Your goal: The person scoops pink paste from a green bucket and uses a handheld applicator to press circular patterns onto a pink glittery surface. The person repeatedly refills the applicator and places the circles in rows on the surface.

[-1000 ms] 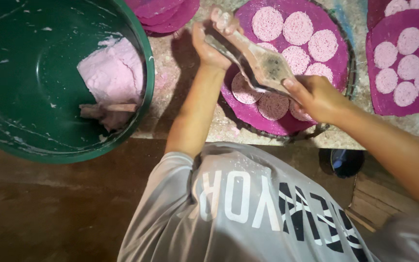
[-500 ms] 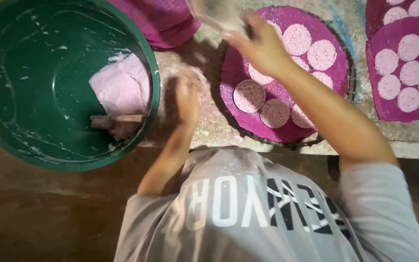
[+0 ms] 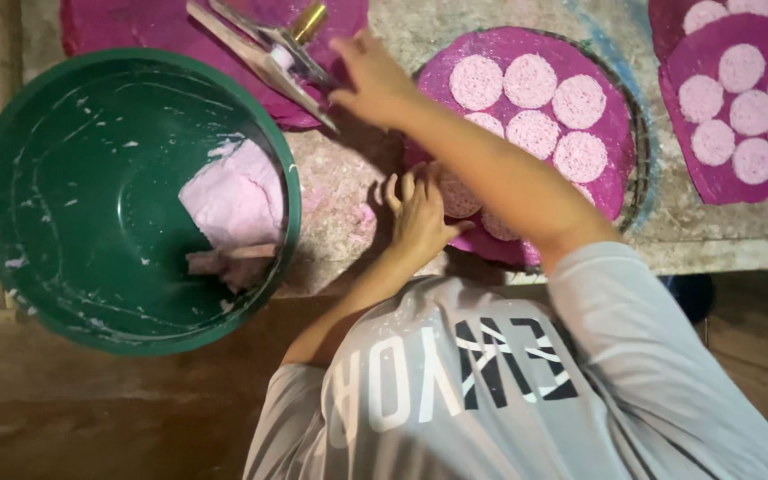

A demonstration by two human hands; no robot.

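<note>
The right hand (image 3: 375, 84) reaches across to the far side of the speckled stone table (image 3: 348, 178), its fingers curled at the end of a flat grey metal scraping tool with a brass-coloured fitting (image 3: 264, 49). Whether it grips the tool or only touches it cannot be told. The tool lies tilted on a crumpled magenta sheet (image 3: 117, 27), just past the rim of the big round green plastic basin (image 3: 73, 204). If the hold is loose, I judge the tool could slide off the sheet and tip into the basin, onto the pale pink lump of dough (image 3: 237, 200) and the smeared wooden stick (image 3: 224, 262) beside it. The left hand (image 3: 420, 218) lies flat, fingers together, at the near edge of the round magenta mat (image 3: 611, 133). Its fingertips touch or nearly touch the closest of the pale pink round discs (image 3: 529, 80) laid out there. The bigger risk is probably the right forearm, which crosses low over that mat (the discs look soft): a dip of the arm could dent or smear several. Pressure from the left hand might also drag the mat toward the table edge. A second magenta mat of discs (image 3: 713, 182) lies well apart on the right.
</note>
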